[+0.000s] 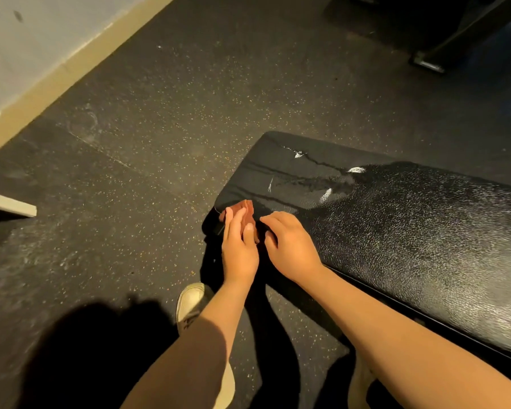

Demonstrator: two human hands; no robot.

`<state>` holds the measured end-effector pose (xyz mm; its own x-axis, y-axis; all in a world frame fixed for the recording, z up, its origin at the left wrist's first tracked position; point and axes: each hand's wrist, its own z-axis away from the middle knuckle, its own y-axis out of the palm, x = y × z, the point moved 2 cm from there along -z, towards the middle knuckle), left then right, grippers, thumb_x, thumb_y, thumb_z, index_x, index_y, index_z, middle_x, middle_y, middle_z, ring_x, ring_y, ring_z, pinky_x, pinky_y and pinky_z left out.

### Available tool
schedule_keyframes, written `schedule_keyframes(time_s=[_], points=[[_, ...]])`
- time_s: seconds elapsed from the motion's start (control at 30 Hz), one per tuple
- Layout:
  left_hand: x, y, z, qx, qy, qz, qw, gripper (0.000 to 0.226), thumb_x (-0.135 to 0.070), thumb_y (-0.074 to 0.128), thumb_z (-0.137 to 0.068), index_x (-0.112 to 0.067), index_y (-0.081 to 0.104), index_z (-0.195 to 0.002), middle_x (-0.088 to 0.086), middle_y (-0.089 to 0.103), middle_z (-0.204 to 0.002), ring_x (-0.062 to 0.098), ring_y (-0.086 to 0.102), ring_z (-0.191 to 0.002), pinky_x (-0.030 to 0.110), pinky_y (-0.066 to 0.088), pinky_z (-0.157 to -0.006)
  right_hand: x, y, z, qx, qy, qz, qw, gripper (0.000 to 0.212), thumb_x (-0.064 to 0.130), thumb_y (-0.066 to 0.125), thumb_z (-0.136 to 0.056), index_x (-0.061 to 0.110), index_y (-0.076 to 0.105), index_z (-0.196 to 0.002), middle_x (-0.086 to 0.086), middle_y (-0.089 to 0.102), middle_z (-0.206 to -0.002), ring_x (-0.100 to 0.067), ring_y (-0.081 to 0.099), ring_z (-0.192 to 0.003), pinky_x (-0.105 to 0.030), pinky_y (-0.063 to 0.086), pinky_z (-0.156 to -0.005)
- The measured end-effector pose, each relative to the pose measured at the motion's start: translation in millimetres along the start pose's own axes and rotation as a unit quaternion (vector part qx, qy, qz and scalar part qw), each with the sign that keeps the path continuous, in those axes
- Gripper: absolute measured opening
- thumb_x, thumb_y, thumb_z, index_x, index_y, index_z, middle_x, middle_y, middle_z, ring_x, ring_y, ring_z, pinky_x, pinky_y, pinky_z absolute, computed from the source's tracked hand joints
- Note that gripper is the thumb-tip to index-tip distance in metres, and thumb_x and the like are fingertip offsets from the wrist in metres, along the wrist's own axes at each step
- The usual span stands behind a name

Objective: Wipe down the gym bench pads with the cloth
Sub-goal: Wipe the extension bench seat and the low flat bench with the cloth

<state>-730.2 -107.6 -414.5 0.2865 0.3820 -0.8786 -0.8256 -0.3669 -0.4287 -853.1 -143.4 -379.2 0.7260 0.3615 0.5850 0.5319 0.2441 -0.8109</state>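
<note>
The left hand [239, 250] lies flat on the reddish cloth [247, 207] at the end corner of the bench pad [396, 231], its fingers [237, 221] straight and pressing, not gripping, and a folded edge pokes out just past the fingertips. The right hand [290, 246] rests just beside it, fingers loosely bent with tips on the pad, holding nothing I can see. That cloth looks soft, light and likely to bunch, so a flat palm over its middle should steer it best over the slick, wet-streaked vinyl.

The person wore a pale cream shoe [190, 301] with a rounded toe and 1 dark marking on top. The 2 forearms, left hand [239, 252] and right hand [292, 249] were bare.
</note>
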Motion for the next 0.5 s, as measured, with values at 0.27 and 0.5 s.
schedule_keyframes(time_s=[0.27, 0.5], points=[[0, -7, -50, -0.013, -0.06, 0.011, 0.998, 0.046, -0.009, 0.035, -0.107, -0.019, 0.04, -0.152, 0.002, 0.011, -0.168, 0.015, 0.016, -0.153, 0.009, 0.021, -0.103, -2, 1, -3, -0.001, -0.013, -0.001, 1.0, 0.034, 0.009, 0.059, -0.091, 0.006, 0.066, -0.124, -0.007, 0.063, -0.118, -0.024, 0.053, -0.118, -0.028, 0.04, -0.101], [-12, 12, 3, 0.012, -0.017, 0.018, 1.0, 0.046, -0.009, 0.043, -0.105, -0.02, 0.045, -0.15, 0.002, 0.02, -0.166, 0.014, 0.022, -0.151, 0.034, 0.025, -0.121, 3, -14, 4, -0.002, 0.022, -0.044, 0.999, 0.033, 0.011, 0.056, -0.095, 0.009, 0.064, -0.126, -0.005, 0.064, -0.119, -0.023, 0.052, -0.117, -0.035, 0.043, -0.103]])
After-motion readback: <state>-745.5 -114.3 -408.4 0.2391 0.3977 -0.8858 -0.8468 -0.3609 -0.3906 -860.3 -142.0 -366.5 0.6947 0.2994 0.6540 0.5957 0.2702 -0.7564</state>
